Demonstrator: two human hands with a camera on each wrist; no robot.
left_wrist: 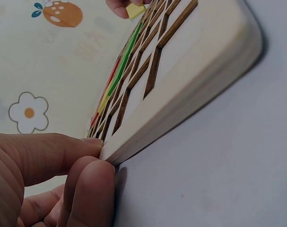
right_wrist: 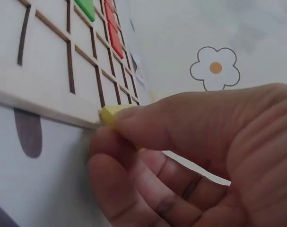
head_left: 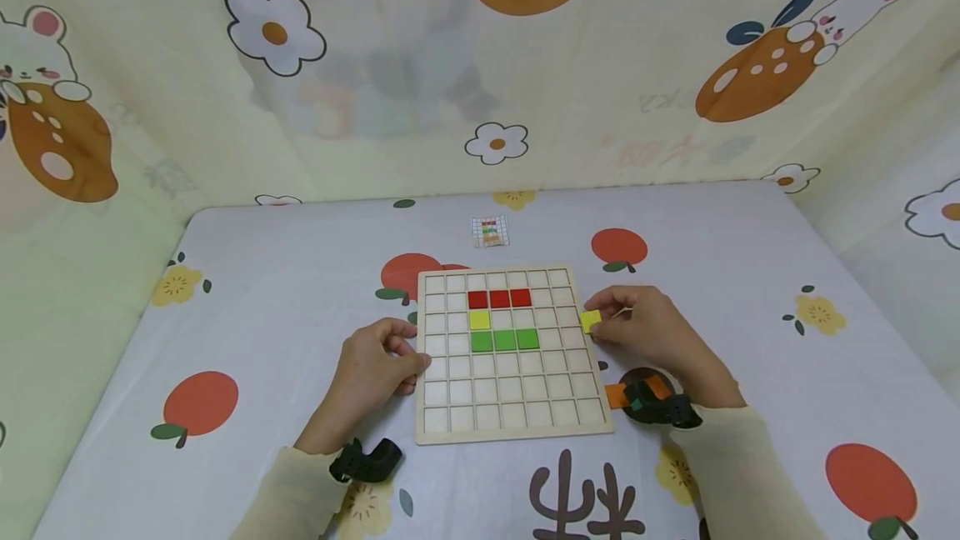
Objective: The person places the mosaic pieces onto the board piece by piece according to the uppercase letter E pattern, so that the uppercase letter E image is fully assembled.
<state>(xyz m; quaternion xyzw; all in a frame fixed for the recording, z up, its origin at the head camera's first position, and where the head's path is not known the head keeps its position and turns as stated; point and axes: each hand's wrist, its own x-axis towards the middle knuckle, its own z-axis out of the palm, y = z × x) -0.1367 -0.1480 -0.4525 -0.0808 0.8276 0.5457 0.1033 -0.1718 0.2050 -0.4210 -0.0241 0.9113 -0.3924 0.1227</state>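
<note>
A wooden grid board [head_left: 513, 438] lies flat, with three red tiles [head_left: 498, 298] in a row, one yellow tile [head_left: 479, 319] below the leftmost red, and three green tiles [head_left: 505, 340] in a row below that. My left hand [head_left: 375, 363] holds the board's left edge between thumb and fingers; the left wrist view shows the fingertips [left_wrist: 97, 147] at the wooden rim. Between thumb and fingers my right hand [head_left: 651, 327] pinches another yellow tile [head_left: 590, 322], which in the right wrist view [right_wrist: 111, 114] meets the board's right rim. Curled fingers hide part of this tile.
A small printed card [head_left: 490, 232] with a coloured grid lies behind the board. Orange pieces [head_left: 617, 396] are at the board's lower right, partly hidden by the right wrist's black strap [head_left: 663, 408]. A patterned cloth covers the table [head_left: 285, 290].
</note>
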